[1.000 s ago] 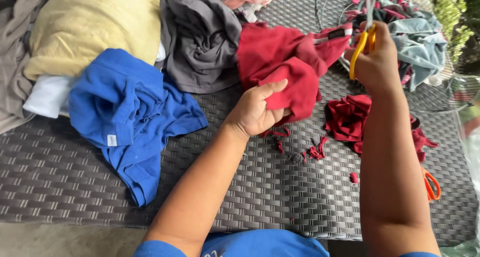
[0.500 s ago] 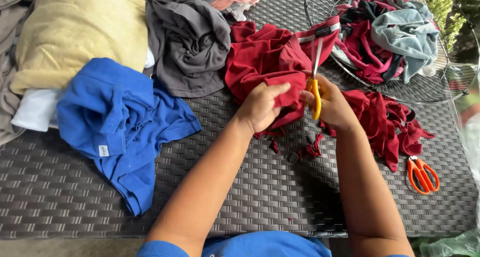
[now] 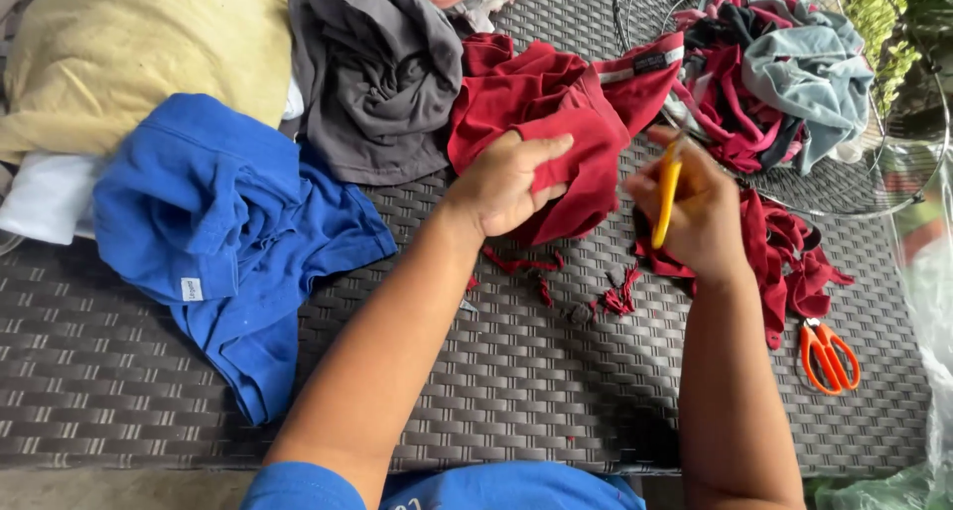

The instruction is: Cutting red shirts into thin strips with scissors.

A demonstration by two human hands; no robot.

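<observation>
At the upper right of the frame a round wire basket (image 3: 898, 188) is sitting on the dark woven table (image 3: 496, 371), and it is holding a tangle of fabric strips (image 3: 774, 73) in red, pale grey-blue, black and pink, heaped toward its upper side while the mesh floor is showing bare along its lower edge. At the centre top, a dark red garment (image 3: 536, 103) is lying crumpled, with a striped collar band and a small dark label at its upper right; its lower flap is hanging toward the middle of the frame. The left hand (image 3: 506, 183) is pinching that flap, thumb over the cloth and fingers closed on it. Just right of it, the right hand (image 3: 695, 207) is wrapped tight around yellow-handled scissors (image 3: 668, 197), whose long axis is running nearly vertical, tilted slightly right at the top, tip pointing toward the upper edge of the frame; whether the blades are parted cannot be told. Small red scraps (image 3: 596, 292) are lying below the hands, and cut red pieces (image 3: 794, 262) are piling at right. Orange scissors (image 3: 826, 356) are lying at lower right. A blue shirt (image 3: 218, 232), a grey garment (image 3: 382, 73) and a yellow cloth (image 3: 129, 44) are filling the left and upper left.
</observation>
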